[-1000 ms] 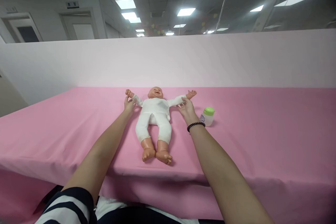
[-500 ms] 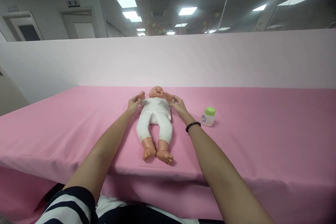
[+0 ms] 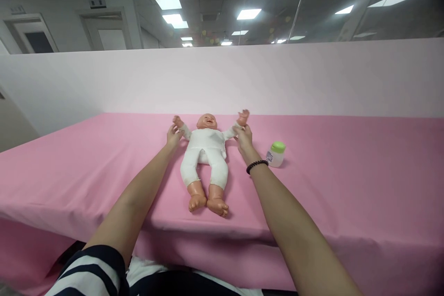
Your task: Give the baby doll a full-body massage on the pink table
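Note:
A baby doll [image 3: 208, 145] in a white cloth body lies on its back on the pink cloth, head toward the wall and bare feet toward me. Its arms are spread out to both sides. My left hand [image 3: 174, 136] is closed round the doll's arm on the left, near the wrist. On the other side my right hand [image 3: 244, 138] grips the doll's other arm just below its raised hand. A dark beaded band is on my right wrist.
A clear jar with a green lid [image 3: 276, 154] stands right of my right wrist. The pink cloth [image 3: 347, 171] covers the table. Behind it rises a low white wall [image 3: 222, 81] with glass above.
Both doll arms have moved outward from beside the head, the right-hand one farther. My right hand has shifted right with it, and my left hand slightly left.

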A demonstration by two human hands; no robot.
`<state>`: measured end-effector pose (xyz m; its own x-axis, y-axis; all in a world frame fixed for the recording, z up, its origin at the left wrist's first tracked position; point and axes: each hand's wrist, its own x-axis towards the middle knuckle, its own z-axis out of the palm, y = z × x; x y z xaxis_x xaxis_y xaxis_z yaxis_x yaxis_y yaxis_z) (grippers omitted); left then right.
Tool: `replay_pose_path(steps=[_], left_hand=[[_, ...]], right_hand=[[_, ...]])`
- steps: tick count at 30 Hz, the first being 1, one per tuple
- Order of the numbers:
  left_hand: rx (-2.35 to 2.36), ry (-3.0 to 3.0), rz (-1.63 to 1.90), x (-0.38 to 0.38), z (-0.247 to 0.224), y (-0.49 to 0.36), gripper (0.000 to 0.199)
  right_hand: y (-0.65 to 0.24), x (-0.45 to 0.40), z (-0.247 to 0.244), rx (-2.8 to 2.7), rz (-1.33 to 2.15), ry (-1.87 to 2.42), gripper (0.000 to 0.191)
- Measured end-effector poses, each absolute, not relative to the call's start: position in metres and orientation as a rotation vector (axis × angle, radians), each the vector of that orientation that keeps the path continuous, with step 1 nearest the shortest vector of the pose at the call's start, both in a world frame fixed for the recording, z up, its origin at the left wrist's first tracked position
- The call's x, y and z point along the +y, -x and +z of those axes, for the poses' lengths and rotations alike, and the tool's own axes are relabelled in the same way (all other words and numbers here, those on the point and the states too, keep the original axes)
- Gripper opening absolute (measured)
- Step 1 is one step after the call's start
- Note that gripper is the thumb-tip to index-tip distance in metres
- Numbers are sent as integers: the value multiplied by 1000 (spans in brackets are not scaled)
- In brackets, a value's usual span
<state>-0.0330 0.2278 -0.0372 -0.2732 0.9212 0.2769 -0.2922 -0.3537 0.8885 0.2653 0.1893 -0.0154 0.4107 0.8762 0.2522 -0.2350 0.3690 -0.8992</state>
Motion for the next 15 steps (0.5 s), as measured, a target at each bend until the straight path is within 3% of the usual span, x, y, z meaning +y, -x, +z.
replay_pose_path(steps=[4,7,11,15], left_hand=[[878,-1416,1490,209,-32,22,47],[892,-1472,1408,202,-32,18,45],[913,-1164,1654,213,-31,24,50],[968,-915,1834,230,-35,39,32]], right_hand=[[-249,169,-5,-1536,847,833,46],[-244,161,-5,-1695,873,858,45],[-250,172,-6,-1242,873,832,42],[-275,190,-13,-559,1009,926,26]])
